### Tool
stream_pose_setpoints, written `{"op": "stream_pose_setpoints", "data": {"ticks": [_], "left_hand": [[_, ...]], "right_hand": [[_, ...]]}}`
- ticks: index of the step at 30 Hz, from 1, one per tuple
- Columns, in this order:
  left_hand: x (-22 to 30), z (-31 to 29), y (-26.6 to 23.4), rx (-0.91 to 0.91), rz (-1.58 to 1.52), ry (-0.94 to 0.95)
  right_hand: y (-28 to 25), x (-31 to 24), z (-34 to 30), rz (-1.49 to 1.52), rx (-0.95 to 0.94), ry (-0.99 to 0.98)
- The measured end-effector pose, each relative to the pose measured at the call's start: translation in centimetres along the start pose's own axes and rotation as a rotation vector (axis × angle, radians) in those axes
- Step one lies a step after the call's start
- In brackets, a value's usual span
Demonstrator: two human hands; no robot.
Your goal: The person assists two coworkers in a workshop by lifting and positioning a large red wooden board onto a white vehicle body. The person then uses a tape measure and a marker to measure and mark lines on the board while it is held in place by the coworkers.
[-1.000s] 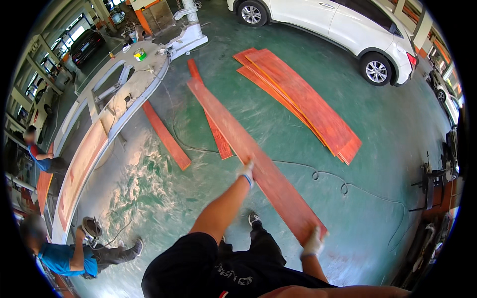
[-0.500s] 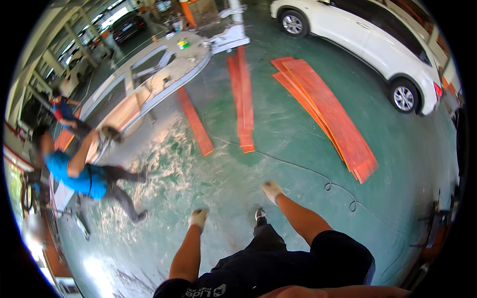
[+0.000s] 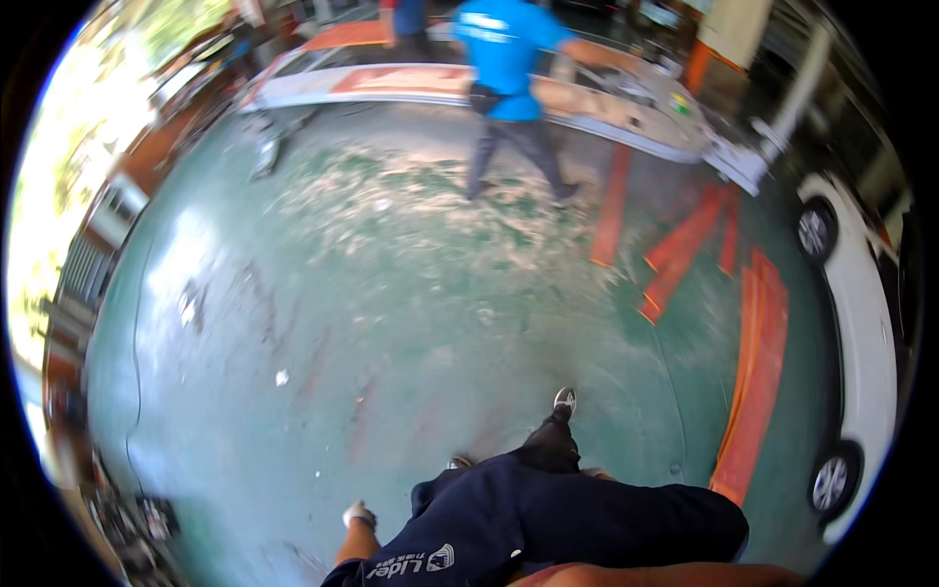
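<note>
Low beside my body, my left hand (image 3: 359,514) hangs in a pale work glove over the green floor (image 3: 440,333). Nothing shows in it, and its fingers look loose, though they are small and blurred. It touches nothing. Of my right hand (image 3: 597,474) only a pale sliver, apparently the glove, shows at the edge of my dark shirt; its fingers are hidden. On the right side lie long reddish-orange boards (image 3: 758,362) in an overlapping stack, well away from both hands.
Ahead, a person in a blue shirt (image 3: 509,59) stands at a long frame (image 3: 626,122), with another person (image 3: 409,24) behind. Wood shavings (image 3: 411,191) cover the floor there. More red strips (image 3: 690,240) lie near a thin cable (image 3: 670,372). A white car (image 3: 866,323) stands right.
My view has swung left, so the boards, car and blue-shirted person now appear farther right. My left hand is lower and nearer my body. My right hand has gone mostly behind my shirt.
</note>
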State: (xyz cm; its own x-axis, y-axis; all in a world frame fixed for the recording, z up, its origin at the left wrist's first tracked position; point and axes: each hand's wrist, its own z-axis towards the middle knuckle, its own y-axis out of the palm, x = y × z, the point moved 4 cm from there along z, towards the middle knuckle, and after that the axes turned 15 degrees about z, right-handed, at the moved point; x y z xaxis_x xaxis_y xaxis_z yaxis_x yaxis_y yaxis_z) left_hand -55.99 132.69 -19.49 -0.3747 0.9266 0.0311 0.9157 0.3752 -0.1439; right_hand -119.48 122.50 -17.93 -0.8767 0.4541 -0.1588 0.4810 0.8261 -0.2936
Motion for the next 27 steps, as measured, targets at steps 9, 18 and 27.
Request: {"op": "stream_pose_setpoints", "data": {"ticks": [9, 18, 27], "left_hand": [[19.1, 4.8, 6.1, 0.199, -3.136, -0.678], [13.0, -0.5, 13.0, 0.616, -3.843, -0.847], [19.0, -8.8, 29.9, 0.921, -4.023, -1.954]], "right_hand": [[-14.7, -27.0, 5.1, 0.898, 0.504, -0.281], [-9.0, -54.0, 12.6, -0.341, 0.338, -0.315], [19.2, -95.8, 5.8, -0.292, 0.046, -0.736]]}}
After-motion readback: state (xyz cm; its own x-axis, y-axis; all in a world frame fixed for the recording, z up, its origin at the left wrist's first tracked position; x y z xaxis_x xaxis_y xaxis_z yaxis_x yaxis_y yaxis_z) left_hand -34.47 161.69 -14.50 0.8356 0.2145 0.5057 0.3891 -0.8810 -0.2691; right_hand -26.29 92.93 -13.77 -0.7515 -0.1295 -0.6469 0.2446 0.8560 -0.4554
